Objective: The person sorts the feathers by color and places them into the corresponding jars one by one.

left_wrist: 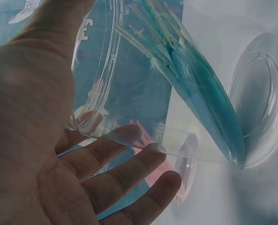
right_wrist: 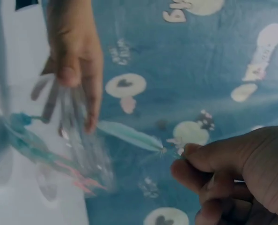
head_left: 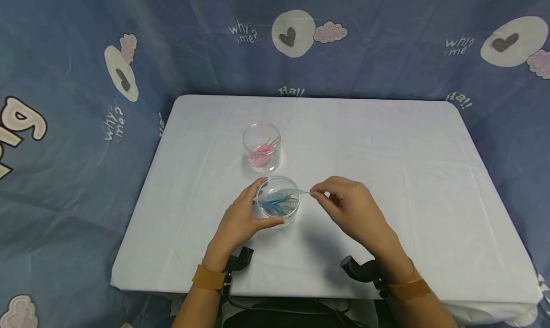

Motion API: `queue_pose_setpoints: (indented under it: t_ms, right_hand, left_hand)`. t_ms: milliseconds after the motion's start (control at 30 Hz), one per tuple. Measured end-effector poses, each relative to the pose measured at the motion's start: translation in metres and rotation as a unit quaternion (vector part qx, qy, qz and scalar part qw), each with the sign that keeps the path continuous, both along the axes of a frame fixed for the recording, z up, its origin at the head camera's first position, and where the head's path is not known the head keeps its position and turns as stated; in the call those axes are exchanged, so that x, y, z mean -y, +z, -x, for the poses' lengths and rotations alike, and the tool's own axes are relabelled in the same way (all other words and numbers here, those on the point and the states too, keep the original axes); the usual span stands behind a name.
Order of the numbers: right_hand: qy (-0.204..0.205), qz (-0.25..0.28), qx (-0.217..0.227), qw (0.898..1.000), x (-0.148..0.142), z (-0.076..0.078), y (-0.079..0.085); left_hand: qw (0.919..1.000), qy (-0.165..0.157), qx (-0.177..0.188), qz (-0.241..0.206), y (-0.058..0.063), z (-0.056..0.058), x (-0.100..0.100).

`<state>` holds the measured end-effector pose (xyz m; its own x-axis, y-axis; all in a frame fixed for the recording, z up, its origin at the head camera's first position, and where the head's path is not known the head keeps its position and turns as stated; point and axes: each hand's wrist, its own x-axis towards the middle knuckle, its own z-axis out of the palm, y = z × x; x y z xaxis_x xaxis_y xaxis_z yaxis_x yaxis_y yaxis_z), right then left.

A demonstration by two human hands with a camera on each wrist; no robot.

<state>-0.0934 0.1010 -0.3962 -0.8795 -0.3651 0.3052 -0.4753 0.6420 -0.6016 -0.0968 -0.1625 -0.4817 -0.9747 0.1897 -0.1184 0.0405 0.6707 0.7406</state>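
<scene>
Right hand grip: right hand (head_left: 350,208) pinches the quill of one blue feather (head_left: 289,192) between thumb and forefinger; the vane lies across the rim of the near cup.
Left hand grip: left hand (head_left: 240,218) curls round the side of the clear near cup (head_left: 278,201), fingers against its wall.
Near cup contents: a bundle of blue feathers (left_wrist: 204,93), tips down at the base.
Far cup: a second clear cup (head_left: 261,146) holding pink feathers (head_left: 262,151), standing apart behind the near one.
Bench: white-covered bench (head_left: 386,175) bears both cups.
Surround: blue printed cloth (head_left: 86,127) hangs behind and beside.
</scene>
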Motion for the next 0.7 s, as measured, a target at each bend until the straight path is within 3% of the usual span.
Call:
queue_pose_setpoints:
  t_ms: [367,700]
  right_hand:
    - [0.045,-0.090,-0.026,0.995,0.040,0.019,-0.027]
    - [0.051,-0.133,-0.033,0.989,0.056,0.027,-0.046]
  left_hand:
    - [0.9999,-0.006,-0.015,-0.003,-0.001,0.001,0.001]
    - [0.9999,-0.008,-0.015,-0.002,-0.001,0.000,0.000]
